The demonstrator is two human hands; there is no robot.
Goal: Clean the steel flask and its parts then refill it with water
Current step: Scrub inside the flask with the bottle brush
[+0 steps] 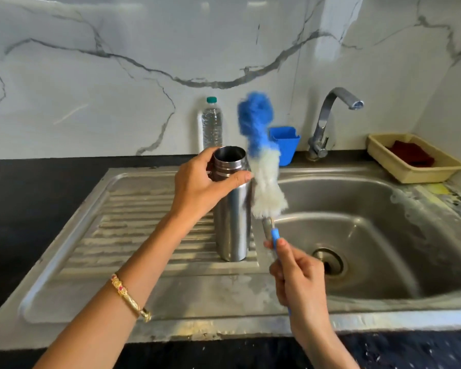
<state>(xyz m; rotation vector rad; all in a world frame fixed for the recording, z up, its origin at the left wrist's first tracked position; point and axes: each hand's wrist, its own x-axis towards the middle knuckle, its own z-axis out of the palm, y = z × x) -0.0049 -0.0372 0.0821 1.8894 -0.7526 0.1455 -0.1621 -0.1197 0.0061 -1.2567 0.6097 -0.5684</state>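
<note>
Flask: the flask (232, 209) stands upright on the ribbed drainboard (133, 225), just left of the basin (383, 235); long axis vertical, mouth open and facing up, no cap on it.
Left hand: the left hand (202, 182) is wrapped round the flask's neck from 9 o'clock, thumb across the front below the threads, steadying it.
Brush: the brush (261, 155) sits just at 3 o'clock of the flask, nearly parallel to it, blue tip up and above the mouth, white bristles brushing the shoulder; blurred, so exact contact is unclear.
Right hand: the right hand (296, 272) is closed on the brush's blue handle, at 5 o'clock of the flask and lower than its base in the picture.
Key relation: the bristle end points up, away from the mouth; I judge the brush must be turned over and brought from 3 o'clock to above the opening, in line with the vertical axis.
Nearer hand: left is on the flask; right is beside it.
Tap: the tap (330, 121) is at 2 o'clock, well apart.
</note>
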